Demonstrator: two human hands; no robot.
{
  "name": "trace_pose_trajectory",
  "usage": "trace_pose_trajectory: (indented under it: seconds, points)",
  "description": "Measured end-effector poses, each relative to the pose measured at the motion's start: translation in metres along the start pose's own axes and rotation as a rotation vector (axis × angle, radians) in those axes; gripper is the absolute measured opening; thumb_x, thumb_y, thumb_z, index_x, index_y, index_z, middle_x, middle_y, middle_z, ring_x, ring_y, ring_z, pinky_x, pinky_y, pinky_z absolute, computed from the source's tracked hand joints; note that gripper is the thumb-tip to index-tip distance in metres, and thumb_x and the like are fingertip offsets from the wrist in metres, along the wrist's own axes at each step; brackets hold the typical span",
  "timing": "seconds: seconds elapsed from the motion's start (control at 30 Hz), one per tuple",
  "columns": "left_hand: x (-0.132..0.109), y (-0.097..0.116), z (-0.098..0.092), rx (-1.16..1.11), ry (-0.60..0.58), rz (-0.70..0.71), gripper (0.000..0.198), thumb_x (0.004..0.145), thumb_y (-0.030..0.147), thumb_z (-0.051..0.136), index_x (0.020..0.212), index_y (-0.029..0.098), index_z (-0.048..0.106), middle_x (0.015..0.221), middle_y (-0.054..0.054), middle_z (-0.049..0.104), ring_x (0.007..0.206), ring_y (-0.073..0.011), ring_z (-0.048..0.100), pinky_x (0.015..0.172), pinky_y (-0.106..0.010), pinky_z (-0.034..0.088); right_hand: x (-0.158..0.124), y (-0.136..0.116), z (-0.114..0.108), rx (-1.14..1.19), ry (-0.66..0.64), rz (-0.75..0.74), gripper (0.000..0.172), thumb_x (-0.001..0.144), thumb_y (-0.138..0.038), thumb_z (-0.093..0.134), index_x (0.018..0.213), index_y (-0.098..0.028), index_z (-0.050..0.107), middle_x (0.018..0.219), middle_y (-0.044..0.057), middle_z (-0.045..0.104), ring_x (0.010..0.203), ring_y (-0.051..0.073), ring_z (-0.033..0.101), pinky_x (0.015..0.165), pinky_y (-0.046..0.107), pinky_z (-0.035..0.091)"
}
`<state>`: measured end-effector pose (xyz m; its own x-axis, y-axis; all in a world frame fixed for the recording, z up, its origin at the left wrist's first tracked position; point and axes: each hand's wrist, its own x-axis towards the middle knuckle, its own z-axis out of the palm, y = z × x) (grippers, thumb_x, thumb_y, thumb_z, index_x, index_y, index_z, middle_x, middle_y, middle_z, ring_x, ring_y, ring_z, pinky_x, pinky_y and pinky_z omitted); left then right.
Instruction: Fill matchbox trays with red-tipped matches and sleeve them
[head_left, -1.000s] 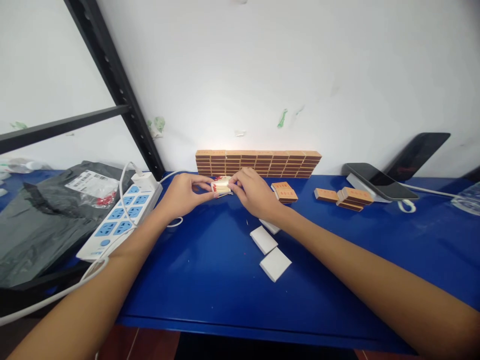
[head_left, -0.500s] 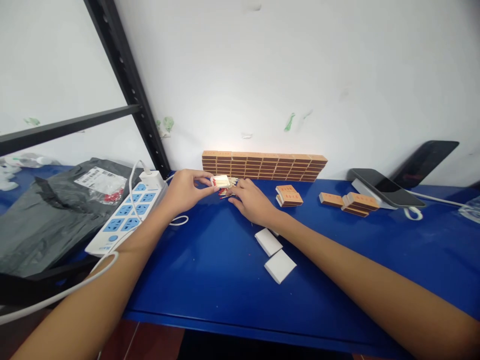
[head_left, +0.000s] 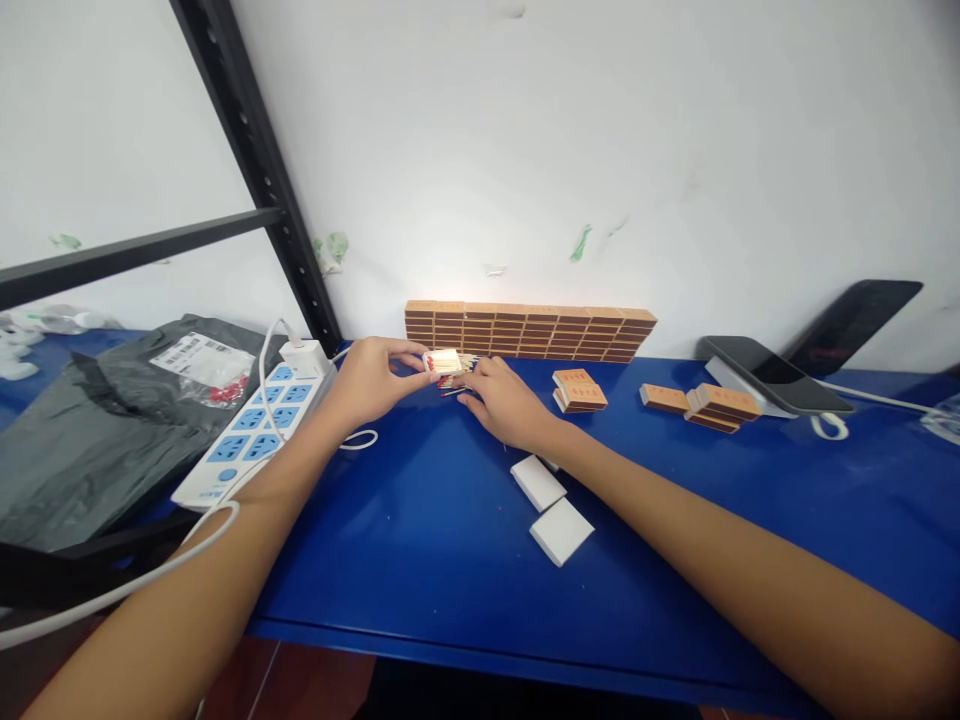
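Observation:
Between the fingers and thumb of my left hand [head_left: 381, 380] is a small white matchbox tray [head_left: 442, 361] with red-tipped matches in it. My right hand [head_left: 501, 400] is just right of the tray, its fingers closed on some loose matches [head_left: 468, 362]. More matches [head_left: 450, 384] with red tips lie below the tray, partly hidden by my fingers. Behind both hands, a long stack of orange and brown matchboxes [head_left: 525, 332] stands against the wall. Two white box pieces [head_left: 562, 531] lie nearer the front, beside my right forearm.
Right of my hands are a few matchboxes [head_left: 581, 391], then more matchboxes [head_left: 721, 403] and a phone [head_left: 772, 374] on a stand. At left are a white power strip [head_left: 255, 430], cables, a grey bag [head_left: 127, 430] and a black metal frame [head_left: 251, 140].
My right fingers have shifted very slightly at the matches. My left hand still holds the tray in nearly the same place.

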<state>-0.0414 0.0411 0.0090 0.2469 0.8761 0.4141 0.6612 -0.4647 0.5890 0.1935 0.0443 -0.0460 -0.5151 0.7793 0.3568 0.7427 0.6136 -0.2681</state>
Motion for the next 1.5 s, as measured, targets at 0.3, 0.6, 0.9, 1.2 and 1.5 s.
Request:
trace_pose_trajectory:
  seconds: [0.3, 0.6, 0.9, 1.2, 1.5]
  points:
    - [0.001, -0.002, 0.001, -0.004, 0.001, 0.011, 0.033, 0.081, 0.039, 0.087, 0.107, 0.018, 0.086, 0.092, -0.005, 0.085, 0.09, -0.0274, 0.08, 0.087, -0.038, 0.061, 0.0, 0.004, 0.003, 0.049, 0.031, -0.015, 0.018, 0.106, -0.022, 0.057, 0.115, -0.02, 0.072, 0.111, 0.013, 0.063, 0.107, 0.029, 0.053, 0.096, 0.043, 0.045]
    - [0.001, -0.003, 0.0, 0.011, -0.002, 0.009, 0.034, 0.081, 0.042, 0.087, 0.107, 0.019, 0.086, 0.091, -0.005, 0.085, 0.088, -0.0269, 0.079, 0.086, -0.037, 0.06, 0.001, 0.004, -0.004, 0.079, 0.019, -0.022, 0.012, 0.103, -0.018, 0.062, 0.099, -0.019, 0.072, 0.103, 0.011, 0.062, 0.103, 0.027, 0.054, 0.093, 0.039, 0.044]
    - [0.001, -0.002, -0.002, 0.025, 0.028, 0.018, 0.034, 0.081, 0.045, 0.088, 0.105, 0.021, 0.086, 0.091, -0.005, 0.085, 0.089, -0.027, 0.079, 0.085, -0.036, 0.06, 0.006, 0.003, -0.006, -0.022, 0.057, 0.093, 0.01, 0.102, -0.02, 0.066, 0.098, -0.017, 0.074, 0.102, 0.012, 0.065, 0.106, 0.028, 0.057, 0.093, 0.039, 0.045]
    - [0.001, -0.002, -0.002, 0.027, 0.016, 0.025, 0.034, 0.082, 0.048, 0.086, 0.103, 0.021, 0.087, 0.091, -0.005, 0.085, 0.089, -0.0272, 0.079, 0.084, -0.036, 0.061, 0.006, 0.007, -0.006, -0.017, 0.045, 0.051, 0.014, 0.1, -0.012, 0.06, 0.095, -0.017, 0.072, 0.098, 0.01, 0.064, 0.101, 0.027, 0.054, 0.091, 0.038, 0.044]
    - [0.001, -0.003, -0.002, 0.034, 0.019, 0.003, 0.038, 0.081, 0.046, 0.087, 0.109, 0.02, 0.086, 0.093, -0.006, 0.085, 0.091, -0.0279, 0.079, 0.087, -0.038, 0.062, 0.005, 0.01, -0.003, 0.017, 0.065, -0.005, 0.012, 0.102, -0.016, 0.059, 0.102, -0.019, 0.071, 0.104, 0.011, 0.063, 0.106, 0.028, 0.053, 0.094, 0.04, 0.044]
